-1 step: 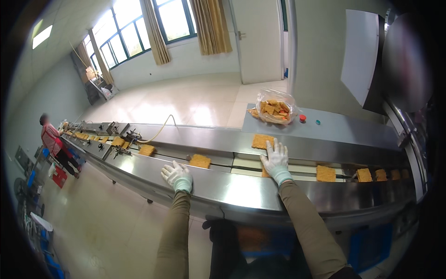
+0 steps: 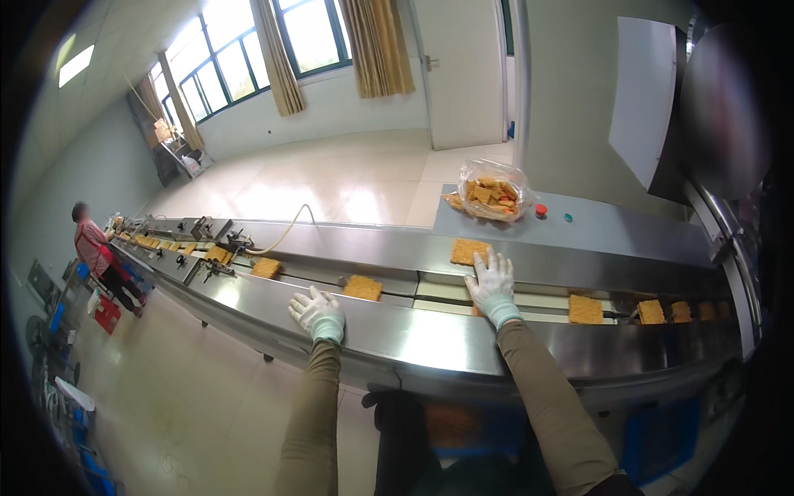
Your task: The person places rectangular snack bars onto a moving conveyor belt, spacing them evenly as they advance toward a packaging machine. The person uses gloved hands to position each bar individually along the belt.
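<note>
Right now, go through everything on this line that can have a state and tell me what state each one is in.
left hand: gloved, open, flat on the steel ledge, holding nothing
right hand: gloved, fingers spread, lying over a noodle block in the channel
noodle block on far ledge: lying flat, out of the channel
noodle block by left hand: flat in the channel, untouched
plastic bag: open-topped, filled with broken pieces
door: closed
</note>
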`<state>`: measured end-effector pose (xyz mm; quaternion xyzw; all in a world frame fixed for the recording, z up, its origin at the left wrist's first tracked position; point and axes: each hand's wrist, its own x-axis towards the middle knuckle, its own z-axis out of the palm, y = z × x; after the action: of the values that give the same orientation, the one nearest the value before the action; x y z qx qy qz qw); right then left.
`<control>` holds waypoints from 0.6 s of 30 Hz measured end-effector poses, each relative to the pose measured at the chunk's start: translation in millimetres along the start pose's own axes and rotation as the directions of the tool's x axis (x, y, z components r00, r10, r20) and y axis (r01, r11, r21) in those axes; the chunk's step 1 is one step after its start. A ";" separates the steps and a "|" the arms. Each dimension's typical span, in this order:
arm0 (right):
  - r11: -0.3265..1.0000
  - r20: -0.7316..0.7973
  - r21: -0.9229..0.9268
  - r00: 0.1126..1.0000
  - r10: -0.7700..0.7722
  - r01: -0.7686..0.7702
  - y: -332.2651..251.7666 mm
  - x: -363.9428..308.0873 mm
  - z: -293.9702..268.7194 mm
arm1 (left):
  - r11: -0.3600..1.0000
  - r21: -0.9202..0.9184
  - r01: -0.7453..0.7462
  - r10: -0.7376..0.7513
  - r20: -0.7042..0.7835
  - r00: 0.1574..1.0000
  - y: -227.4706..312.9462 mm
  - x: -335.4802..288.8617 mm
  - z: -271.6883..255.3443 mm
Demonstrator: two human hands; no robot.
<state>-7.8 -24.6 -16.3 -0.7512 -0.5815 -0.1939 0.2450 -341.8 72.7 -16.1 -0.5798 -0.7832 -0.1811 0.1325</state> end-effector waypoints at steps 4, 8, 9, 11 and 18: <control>0.980 -0.063 0.157 0.992 -0.112 0.120 -3.0 -0.4 -15.6 | 1.000 0.008 -0.014 0.014 -0.013 1.000 0.2 -3.6 -0.6; 0.947 0.004 0.236 0.974 -0.227 0.220 -16.2 -15.9 -46.1 | 1.000 0.014 -0.018 0.019 -0.071 0.997 -9.4 -2.4 8.0; 0.932 0.031 0.275 0.967 -0.254 0.236 -20.9 -21.9 -53.8 | 1.000 0.017 -0.017 0.018 -0.063 0.998 -10.4 -1.4 7.3; 0.888 0.087 0.385 0.948 -0.307 0.252 -24.4 -34.2 -65.6 | 1.000 0.015 -0.008 0.008 -0.006 1.000 0.0 -3.9 -4.9; 0.919 0.295 0.382 0.929 -0.223 0.099 7.3 -62.3 -81.7 | 0.999 -0.030 -0.042 0.043 0.015 0.999 -4.3 -6.2 -4.2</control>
<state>-16.7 -123.1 12.5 -0.6642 -0.7006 0.0259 0.2596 -344.1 64.4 -15.4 -0.5996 -0.7690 -0.1854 0.1217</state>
